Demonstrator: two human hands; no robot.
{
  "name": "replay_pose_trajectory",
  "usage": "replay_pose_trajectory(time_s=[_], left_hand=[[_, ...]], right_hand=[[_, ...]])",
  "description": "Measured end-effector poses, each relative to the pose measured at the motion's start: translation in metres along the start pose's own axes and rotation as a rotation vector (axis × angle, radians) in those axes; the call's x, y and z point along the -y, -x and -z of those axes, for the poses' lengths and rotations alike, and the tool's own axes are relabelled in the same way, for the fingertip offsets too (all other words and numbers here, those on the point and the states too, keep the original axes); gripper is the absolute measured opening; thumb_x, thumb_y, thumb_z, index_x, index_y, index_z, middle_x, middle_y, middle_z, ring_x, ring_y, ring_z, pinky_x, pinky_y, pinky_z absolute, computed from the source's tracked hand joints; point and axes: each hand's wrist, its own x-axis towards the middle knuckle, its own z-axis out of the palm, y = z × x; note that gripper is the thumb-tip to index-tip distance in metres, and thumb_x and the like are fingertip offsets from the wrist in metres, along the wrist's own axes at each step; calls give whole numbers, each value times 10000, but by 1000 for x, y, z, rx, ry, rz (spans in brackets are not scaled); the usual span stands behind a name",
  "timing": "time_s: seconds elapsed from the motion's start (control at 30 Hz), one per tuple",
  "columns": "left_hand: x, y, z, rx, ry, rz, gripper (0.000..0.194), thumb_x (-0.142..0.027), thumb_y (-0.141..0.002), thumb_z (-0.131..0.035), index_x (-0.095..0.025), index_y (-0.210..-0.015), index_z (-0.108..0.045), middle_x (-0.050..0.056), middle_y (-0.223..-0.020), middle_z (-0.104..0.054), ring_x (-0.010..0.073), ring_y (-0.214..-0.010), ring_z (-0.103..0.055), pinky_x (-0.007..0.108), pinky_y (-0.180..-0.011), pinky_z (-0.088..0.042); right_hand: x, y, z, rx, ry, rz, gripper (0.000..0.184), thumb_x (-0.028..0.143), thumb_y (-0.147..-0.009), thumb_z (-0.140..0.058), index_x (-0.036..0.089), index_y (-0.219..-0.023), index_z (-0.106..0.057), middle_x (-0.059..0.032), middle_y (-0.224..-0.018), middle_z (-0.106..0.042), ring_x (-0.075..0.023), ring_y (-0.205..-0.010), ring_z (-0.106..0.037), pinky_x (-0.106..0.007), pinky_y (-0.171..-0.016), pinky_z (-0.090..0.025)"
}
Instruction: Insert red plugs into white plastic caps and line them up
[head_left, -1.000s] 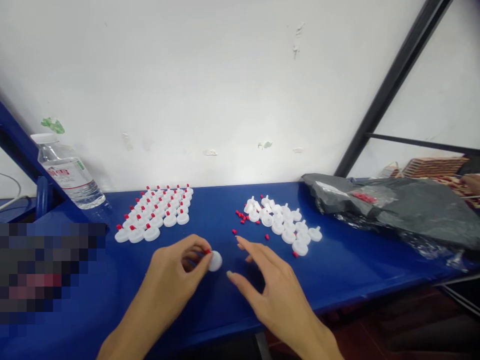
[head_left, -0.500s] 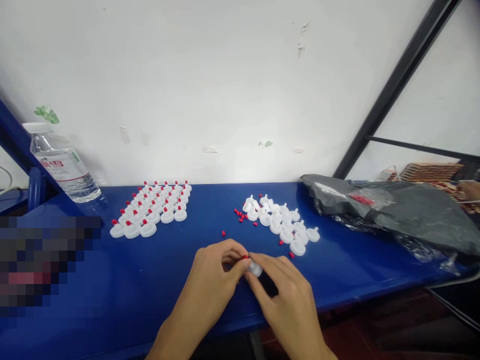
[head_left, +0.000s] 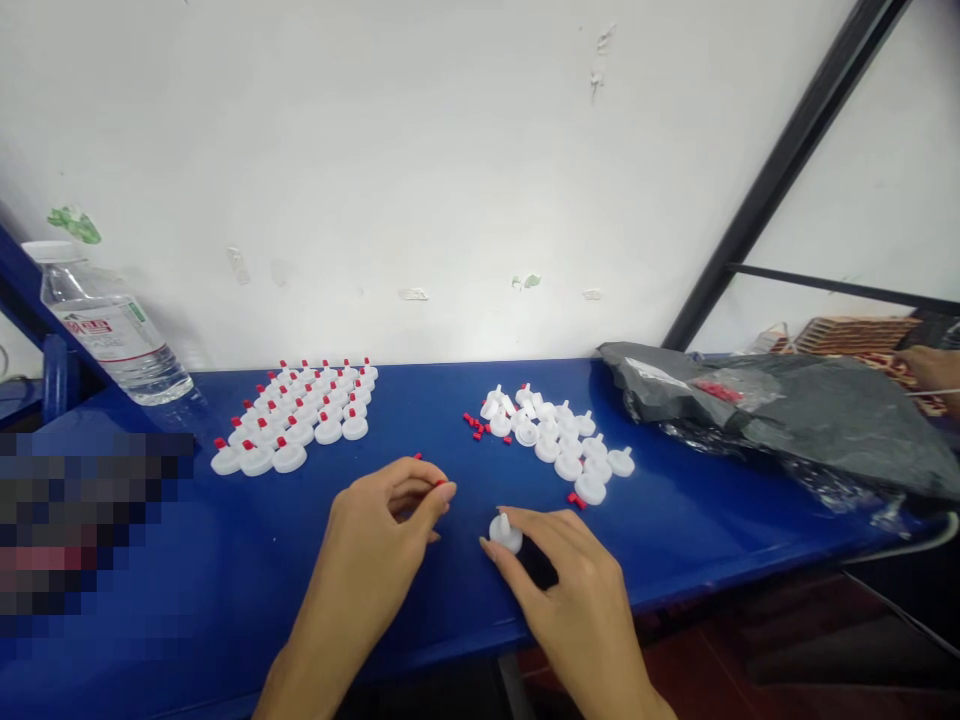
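My left hand [head_left: 382,520] pinches a small red plug [head_left: 439,485] between thumb and forefinger, just above the blue table [head_left: 420,580]. My right hand [head_left: 562,580] grips a white round cap [head_left: 505,533] with an upright stem, held a little to the right of the red plug. Behind my right hand lies a loose group of white caps [head_left: 562,440] with several loose red plugs [head_left: 480,425] beside it. At the back left stand neat rows of white caps with red plugs fitted [head_left: 300,415].
A clear water bottle [head_left: 105,325] stands at the far left by the white wall. A crumpled grey plastic bag [head_left: 787,415] covers the table's right end. A black slanting frame bar [head_left: 772,170] rises at the right. Another person's hand [head_left: 934,368] shows at the right edge.
My hands met over a white cap half a second ago and have since parted. The left hand now holds only a red plug and the right hand holds the cap.
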Motion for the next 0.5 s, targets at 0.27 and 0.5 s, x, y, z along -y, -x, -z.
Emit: replay_pose_trajectory(time_s=[0.27,0.5], left_hand=[[4,-8,1,-48,-325,-259,373,-274,-930,-479,-261,-1252,-667,40,-1067,-744,200,-900,-703,334,-835,-543],[24,-5,39,-313,-682,-158,332,-323,-959,-412,-252,-1122,-693,60,-1080,-681,248,-951,-652,379,-851,-501]], right_hand=[[-4,-1,-4,-42,124,-78,416,320,-976,-541,265,-1388,-546,-28,-887,-663,-194,-787,-638,-336,-729,-549],[-5,0,-5,-113,81,-118,349,304,-976,-508,249,-1316,-567,-28,-954,-692,-175,-778,-647,-309,-708,-547]])
